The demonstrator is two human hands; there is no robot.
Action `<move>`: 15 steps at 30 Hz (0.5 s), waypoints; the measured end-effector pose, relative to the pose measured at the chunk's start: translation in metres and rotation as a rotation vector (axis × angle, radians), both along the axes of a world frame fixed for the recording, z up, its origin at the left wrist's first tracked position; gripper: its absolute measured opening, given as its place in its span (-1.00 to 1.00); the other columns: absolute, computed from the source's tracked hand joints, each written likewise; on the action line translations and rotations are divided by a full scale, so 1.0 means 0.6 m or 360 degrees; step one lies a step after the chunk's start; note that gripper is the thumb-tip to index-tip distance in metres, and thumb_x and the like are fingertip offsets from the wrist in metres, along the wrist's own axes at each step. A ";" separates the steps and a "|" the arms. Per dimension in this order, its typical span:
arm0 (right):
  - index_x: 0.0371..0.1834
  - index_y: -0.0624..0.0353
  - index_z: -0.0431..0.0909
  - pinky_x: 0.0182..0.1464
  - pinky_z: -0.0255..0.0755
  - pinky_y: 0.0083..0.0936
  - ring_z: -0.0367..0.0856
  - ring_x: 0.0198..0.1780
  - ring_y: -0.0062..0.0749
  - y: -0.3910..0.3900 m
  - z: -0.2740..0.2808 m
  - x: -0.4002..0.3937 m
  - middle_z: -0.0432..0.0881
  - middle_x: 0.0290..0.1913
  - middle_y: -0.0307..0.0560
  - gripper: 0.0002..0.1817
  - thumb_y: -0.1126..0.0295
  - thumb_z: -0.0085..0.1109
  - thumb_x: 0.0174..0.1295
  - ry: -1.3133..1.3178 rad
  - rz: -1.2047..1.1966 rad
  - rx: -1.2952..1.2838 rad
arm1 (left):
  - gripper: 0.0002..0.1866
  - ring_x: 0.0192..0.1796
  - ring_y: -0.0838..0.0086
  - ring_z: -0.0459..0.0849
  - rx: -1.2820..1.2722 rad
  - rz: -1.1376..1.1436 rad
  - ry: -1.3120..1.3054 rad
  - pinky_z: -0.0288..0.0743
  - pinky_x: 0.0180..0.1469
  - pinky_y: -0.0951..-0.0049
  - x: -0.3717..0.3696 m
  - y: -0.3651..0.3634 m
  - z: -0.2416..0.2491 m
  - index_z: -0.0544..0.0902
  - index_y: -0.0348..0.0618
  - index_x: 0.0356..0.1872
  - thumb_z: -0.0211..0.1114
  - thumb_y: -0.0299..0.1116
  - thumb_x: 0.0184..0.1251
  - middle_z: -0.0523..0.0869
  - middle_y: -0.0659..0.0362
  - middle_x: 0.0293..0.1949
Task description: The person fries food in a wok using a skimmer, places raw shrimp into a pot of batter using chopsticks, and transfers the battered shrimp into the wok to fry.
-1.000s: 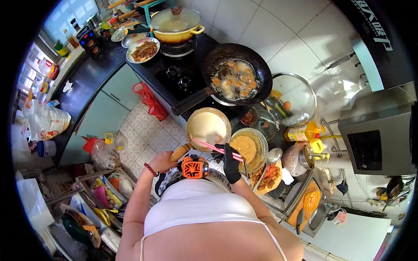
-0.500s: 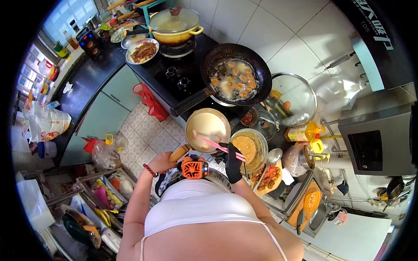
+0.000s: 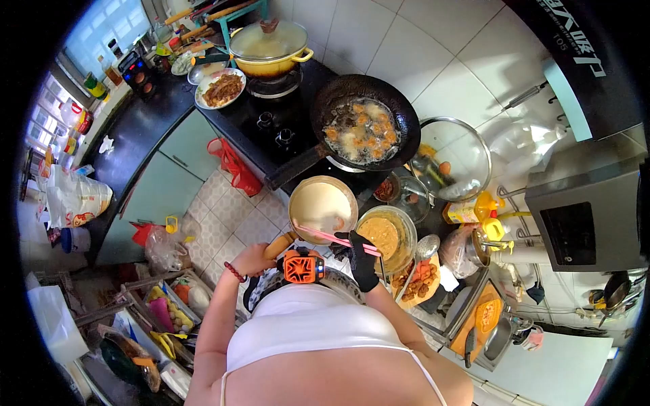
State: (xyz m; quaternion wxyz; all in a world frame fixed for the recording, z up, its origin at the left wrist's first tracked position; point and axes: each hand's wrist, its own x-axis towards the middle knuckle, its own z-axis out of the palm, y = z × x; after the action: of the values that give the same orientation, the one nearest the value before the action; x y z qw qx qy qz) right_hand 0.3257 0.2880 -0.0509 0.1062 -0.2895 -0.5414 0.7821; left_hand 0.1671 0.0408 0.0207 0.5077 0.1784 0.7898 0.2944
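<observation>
My left hand (image 3: 248,258) is closed around the wooden handle of a saucepan (image 3: 321,196) with pale creamy liquid in it. In my right hand (image 3: 363,266), which wears a black glove, I grip pink chopsticks (image 3: 333,235). Their tips reach over the saucepan's near edge, where a small pinkish piece shows in the liquid. Just right of the saucepan stands a clear bowl of tan batter (image 3: 381,233). Behind them, a black wok (image 3: 323,150) holds several browned pieces in bubbling oil.
A lidded yellow pot (image 3: 269,66) and a plate of browned food (image 3: 202,101) are at the back left. A glass lid (image 3: 467,159) leans by the wall. Near my right arm are a ladle (image 3: 427,245) and a board with fried pieces (image 3: 429,289). An orange fan (image 3: 300,268) hangs at my chest.
The chopstick tips have shifted toward the saucepan's near left edge and lie flatter. My right hand has turned slightly. My left hand stays on the handle.
</observation>
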 end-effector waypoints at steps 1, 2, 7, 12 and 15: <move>-0.14 0.13 0.62 -0.55 0.25 -0.76 0.42 -0.51 -0.76 -0.002 -0.011 0.003 0.62 -0.40 -0.32 -0.61 0.06 -0.08 0.37 -0.0007 -0.0062 0.0044 | -0.69 -0.71 0.49 0.56 -0.0009 -0.0008 0.0020 0.44 -0.69 0.50 0.001 0.000 0.002 0.53 -0.30 -0.25 0.29 -0.30 0.03 0.59 0.14 -0.64; -0.15 0.12 0.62 -0.56 0.24 -0.76 0.41 -0.51 -0.77 -0.006 -0.010 0.002 0.61 -0.42 -0.33 -0.61 0.06 -0.07 0.36 -0.0015 -0.0123 0.0089 | -0.68 -0.71 0.48 0.56 -0.0013 -0.0029 0.0037 0.45 -0.69 0.50 0.000 0.000 0.001 0.52 -0.30 -0.25 0.29 -0.30 0.03 0.59 0.14 -0.64; -0.17 0.16 0.59 -0.55 0.26 -0.76 0.45 -0.49 -0.74 0.001 0.018 -0.001 0.62 -0.40 -0.30 -0.62 0.06 -0.06 0.36 0.0009 0.0034 -0.0004 | -0.68 -0.70 0.48 0.57 0.0036 -0.0020 0.0053 0.46 -0.67 0.49 0.000 -0.009 -0.024 0.51 -0.29 -0.22 0.29 -0.29 0.05 0.59 0.14 -0.65; -0.15 0.20 0.60 -0.44 0.34 -0.69 0.51 -0.44 -0.67 -0.003 0.019 0.000 0.65 -0.37 -0.23 -0.61 0.12 -0.10 0.39 -0.0001 -0.0054 -0.0025 | -0.67 -0.69 0.47 0.58 0.0043 -0.0062 0.0041 0.47 -0.66 0.48 -0.004 -0.010 -0.026 0.51 -0.29 -0.22 0.29 -0.28 0.06 0.59 0.13 -0.64; -0.16 0.25 0.60 -0.38 0.39 -0.64 0.53 -0.42 -0.62 -0.003 0.015 0.003 0.65 -0.36 -0.19 -0.61 0.15 -0.12 0.40 0.0010 0.0008 0.0057 | -0.68 -0.68 0.47 0.59 0.0023 -0.0080 0.0078 0.48 -0.65 0.48 -0.005 -0.007 -0.017 0.51 -0.29 -0.24 0.30 -0.29 0.05 0.60 0.12 -0.63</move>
State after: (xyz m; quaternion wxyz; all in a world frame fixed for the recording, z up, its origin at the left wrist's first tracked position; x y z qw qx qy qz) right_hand 0.3274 0.2860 -0.0420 0.1112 -0.2838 -0.5557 0.7735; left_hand 0.1644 0.0365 0.0106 0.4943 0.2090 0.7950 0.2827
